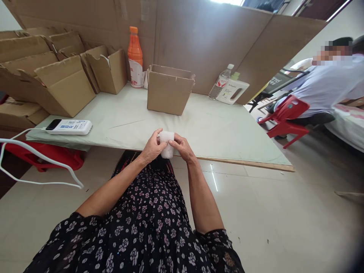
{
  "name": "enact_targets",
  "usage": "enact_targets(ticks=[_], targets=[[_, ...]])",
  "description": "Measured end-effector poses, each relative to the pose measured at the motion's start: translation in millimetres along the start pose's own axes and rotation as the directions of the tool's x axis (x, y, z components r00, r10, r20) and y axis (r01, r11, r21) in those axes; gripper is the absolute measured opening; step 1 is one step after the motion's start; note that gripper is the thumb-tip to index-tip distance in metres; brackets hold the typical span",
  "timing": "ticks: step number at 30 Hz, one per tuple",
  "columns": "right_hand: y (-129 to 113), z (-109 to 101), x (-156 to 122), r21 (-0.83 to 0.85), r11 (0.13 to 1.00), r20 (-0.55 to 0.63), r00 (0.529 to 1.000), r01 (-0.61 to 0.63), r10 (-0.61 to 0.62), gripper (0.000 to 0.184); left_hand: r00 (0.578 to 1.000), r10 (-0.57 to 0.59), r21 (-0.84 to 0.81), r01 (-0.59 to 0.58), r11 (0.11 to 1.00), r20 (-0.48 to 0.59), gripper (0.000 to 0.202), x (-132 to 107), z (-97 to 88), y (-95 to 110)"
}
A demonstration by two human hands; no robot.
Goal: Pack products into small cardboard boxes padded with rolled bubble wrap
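Both my hands meet over my lap, just in front of the low table's near edge (244,162). My left hand (151,147) and my right hand (182,148) pinch a small white translucent packet (167,144) between thumbs and fingers, each on one side of it. The packet is held upright above my dark flowered dress. An open cardboard box (168,91) stands on the pale green tabletop straight ahead of my hands.
Several open cardboard boxes (57,81) crowd the table's left. An orange bottle (135,57), a clear bottle (220,81) and a white jug (231,91) stand at the back. A white remote-like device (69,126) lies left. A seated person (327,87) and red stools (286,117) are at right.
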State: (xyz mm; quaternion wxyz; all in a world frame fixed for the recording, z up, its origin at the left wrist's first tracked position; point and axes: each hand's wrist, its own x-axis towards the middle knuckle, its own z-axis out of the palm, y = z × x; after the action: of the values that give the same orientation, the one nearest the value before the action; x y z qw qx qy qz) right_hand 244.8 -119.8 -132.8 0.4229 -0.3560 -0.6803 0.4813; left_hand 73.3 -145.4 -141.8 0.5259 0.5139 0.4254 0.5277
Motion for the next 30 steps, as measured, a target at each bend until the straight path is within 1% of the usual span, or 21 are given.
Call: enact_targets(ticks=[2,4,8,10,13,16,22,27,30], targets=[[1.6,-0.9,-0.9,0.015,1.000,-0.003,1.000,-0.005,0.005,0.045,1.000,-0.008,0.013,0.008,1.000,0.025,0.079,-1.0,1.0,-0.4],[5.3,-1.4,-1.6,0.049,0.999,-0.033,0.999,-0.006,0.007,0.045,0.999,-0.008,0.018,0.007,1.000,0.046,0.080,-2.0,2.3,-1.0],[14.1,-0.7,-2.0,0.136,0.991,-0.153,0.988,0.018,0.003,0.049,0.997,0.005,0.028,-0.007,1.000,0.080,0.080,-4.4,7.2,-1.2],[16.7,0.1,-1.7,0.167,0.986,-0.203,0.979,0.029,0.005,0.049,0.995,0.018,0.036,-0.022,0.999,0.103,0.071,-5.6,10.2,-0.3],[17.5,1.0,-1.2,0.198,0.980,-0.223,0.975,0.023,0.022,0.047,0.991,0.038,0.062,-0.047,0.997,0.131,0.048,-6.7,12.5,2.5],[15.8,-0.1,-0.5,0.232,0.973,-0.211,0.977,0.009,0.041,0.046,0.990,0.031,0.110,-0.046,0.993,0.135,0.035,-6.8,11.2,6.7],[7.7,-11.8,-2.2,0.329,0.944,-0.141,0.986,-0.037,0.087,0.057,0.980,-0.046,0.207,0.006,0.978,0.191,0.032,-6.0,7.7,18.2],[4.3,-21.2,-4.6,0.390,0.916,-0.057,0.990,-0.098,0.130,0.057,0.960,-0.121,0.265,0.051,0.963,0.254,0.032,-4.2,6.3,27.7],[5.1,-25.3,-3.8,0.407,0.903,-0.014,0.987,-0.139,0.158,0.053,0.946,-0.160,0.290,0.075,0.954,0.283,0.028,-1.1,3.5,32.1]])
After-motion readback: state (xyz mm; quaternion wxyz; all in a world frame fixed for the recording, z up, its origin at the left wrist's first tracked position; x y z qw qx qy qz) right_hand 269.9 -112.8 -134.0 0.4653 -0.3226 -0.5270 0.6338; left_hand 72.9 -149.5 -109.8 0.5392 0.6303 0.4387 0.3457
